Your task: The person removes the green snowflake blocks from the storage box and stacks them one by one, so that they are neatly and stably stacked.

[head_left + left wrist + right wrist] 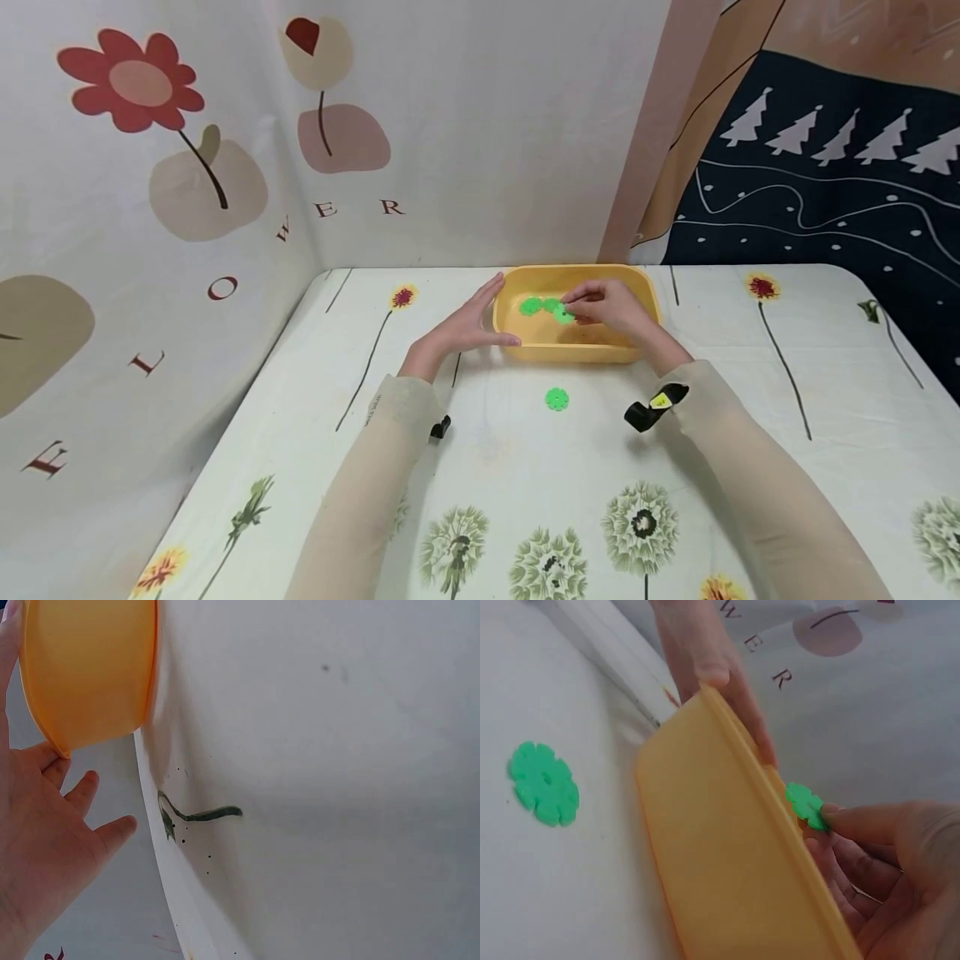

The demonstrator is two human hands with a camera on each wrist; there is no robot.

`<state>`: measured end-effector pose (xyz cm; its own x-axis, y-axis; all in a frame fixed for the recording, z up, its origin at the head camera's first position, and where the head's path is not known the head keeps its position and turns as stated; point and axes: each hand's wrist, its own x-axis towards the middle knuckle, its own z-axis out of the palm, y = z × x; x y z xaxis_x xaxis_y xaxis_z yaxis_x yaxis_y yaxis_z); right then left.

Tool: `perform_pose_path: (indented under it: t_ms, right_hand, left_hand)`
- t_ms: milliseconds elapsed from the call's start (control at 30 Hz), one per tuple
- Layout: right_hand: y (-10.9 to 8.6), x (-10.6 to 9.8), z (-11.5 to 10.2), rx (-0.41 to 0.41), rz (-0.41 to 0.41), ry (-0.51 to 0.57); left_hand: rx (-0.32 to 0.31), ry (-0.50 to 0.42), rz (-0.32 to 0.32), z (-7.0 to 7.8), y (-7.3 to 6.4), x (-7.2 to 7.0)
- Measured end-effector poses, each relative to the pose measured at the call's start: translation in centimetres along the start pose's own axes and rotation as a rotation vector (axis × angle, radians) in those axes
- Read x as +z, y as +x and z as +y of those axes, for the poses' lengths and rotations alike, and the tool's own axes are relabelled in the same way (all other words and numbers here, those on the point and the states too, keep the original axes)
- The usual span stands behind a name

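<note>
My right hand pinches a green notched plastic disc between thumb and fingers, inside the yellow bin. Below it, other green discs lie on the bin's floor towards the left. The left hand spans the bin's left end, with thumb and fingers spread and touching its rim. From the left wrist view, fingertips of the left hand meet the corner of the orange-looking bin. One more green disc lies flat on the table in front of the bin.
A white cloth printed with flowers covers the table. The bin stands near the table's back edge, close to a hanging curtain. A dark patterned cloth hangs at the right. Black wrist cameras sit below the sleeves.
</note>
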<state>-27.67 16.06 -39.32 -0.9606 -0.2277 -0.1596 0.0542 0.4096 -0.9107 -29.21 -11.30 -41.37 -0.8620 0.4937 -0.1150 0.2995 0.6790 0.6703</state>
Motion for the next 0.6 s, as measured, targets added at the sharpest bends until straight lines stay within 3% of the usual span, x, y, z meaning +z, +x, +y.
perform_pose_path:
  t_ms: [600]
  right_hand:
    - [-3.2, 0.6, -1.0, -0.084, -0.086, 0.048]
  left_hand:
    - [-0.007, 0.013, 0.002, -0.1, 0.1, 0.0]
